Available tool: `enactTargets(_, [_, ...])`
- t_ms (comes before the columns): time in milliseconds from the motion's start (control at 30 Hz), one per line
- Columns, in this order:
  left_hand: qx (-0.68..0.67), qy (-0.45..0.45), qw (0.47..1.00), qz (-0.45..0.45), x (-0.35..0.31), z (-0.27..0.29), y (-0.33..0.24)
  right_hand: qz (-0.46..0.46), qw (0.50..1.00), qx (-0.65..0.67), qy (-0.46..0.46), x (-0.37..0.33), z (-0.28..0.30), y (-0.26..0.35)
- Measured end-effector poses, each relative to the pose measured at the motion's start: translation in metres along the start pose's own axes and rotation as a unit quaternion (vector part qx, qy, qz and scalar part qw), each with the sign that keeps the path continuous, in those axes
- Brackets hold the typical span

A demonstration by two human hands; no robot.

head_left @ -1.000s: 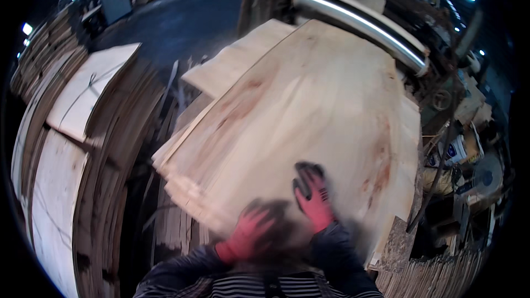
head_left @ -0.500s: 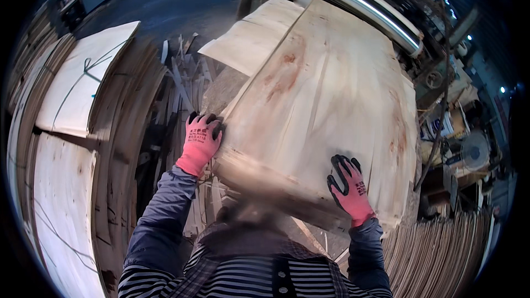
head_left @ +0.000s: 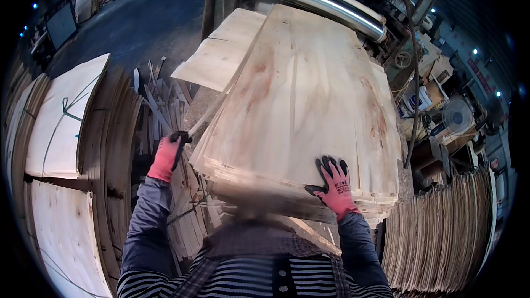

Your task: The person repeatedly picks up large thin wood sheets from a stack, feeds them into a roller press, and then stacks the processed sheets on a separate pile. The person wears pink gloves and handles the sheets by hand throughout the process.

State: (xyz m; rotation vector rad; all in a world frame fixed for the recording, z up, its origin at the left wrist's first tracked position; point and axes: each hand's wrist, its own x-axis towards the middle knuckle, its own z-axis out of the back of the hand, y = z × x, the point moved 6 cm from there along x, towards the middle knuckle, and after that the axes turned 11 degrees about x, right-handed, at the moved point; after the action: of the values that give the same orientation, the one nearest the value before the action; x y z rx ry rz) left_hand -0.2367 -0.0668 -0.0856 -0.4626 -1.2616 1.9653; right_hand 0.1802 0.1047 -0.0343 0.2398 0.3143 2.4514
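Note:
A stack of pale wood veneer sheets (head_left: 298, 94) with reddish-brown stains lies in front of me. My left hand (head_left: 169, 155), in a pink glove with black fingertips, is off the stack's left side. Its fingers are closed on the end of a narrow veneer strip (head_left: 207, 115), which runs up along the stack's left edge. On the top sheet near the front edge rests my right hand (head_left: 335, 186), gloved alike, palm down with its fingers spread. Another veneer sheet (head_left: 218, 55) sticks out at the far left of the stack.
A shiny metal roller (head_left: 326, 5) spans the far end. Tied veneer bundles (head_left: 66, 116) stand at the left, with loose wood scraps (head_left: 160, 96) beside them. At the right are upright veneer sheets (head_left: 439, 232) and a fan (head_left: 457, 116).
My left hand has moved left off the stack's edge, pulling a narrow strip away from it. My right hand stays on the top sheet. The whole view has shifted.

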Motion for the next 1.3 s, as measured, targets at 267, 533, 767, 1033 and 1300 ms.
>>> enactTargets(267, [0.192, 0.000, 0.981, 0.012, -0.004, -0.017, 0.052, 0.007, 0.999, -0.040, 0.009, -0.004, 0.006, -0.001])
enactTargets(533, [0.291, -0.156, 0.895, -0.299, -0.049, -0.006, -0.114, 0.006, 0.987, -0.055, -0.149, -0.011, 0.073, -0.013])
enactTargets(767, [-0.530, 0.253, 0.805, 0.087, -0.039, -0.071, -0.150, 0.075, 0.973, -0.025, -0.218, -0.036, 0.084, -0.043])
enactTargets(1033, [-0.309, 0.155, 0.935, -0.078, -0.055, -0.100, -0.112, 0.027, 0.977, 0.001, -0.211, -0.078, 0.057, -0.053])
enactTargets(1300, [-0.280, 0.213, 0.936, 0.015, -0.049, -0.088, -0.138, -0.016, 0.996, 0.044, -0.081, -0.072, 0.028, -0.045])
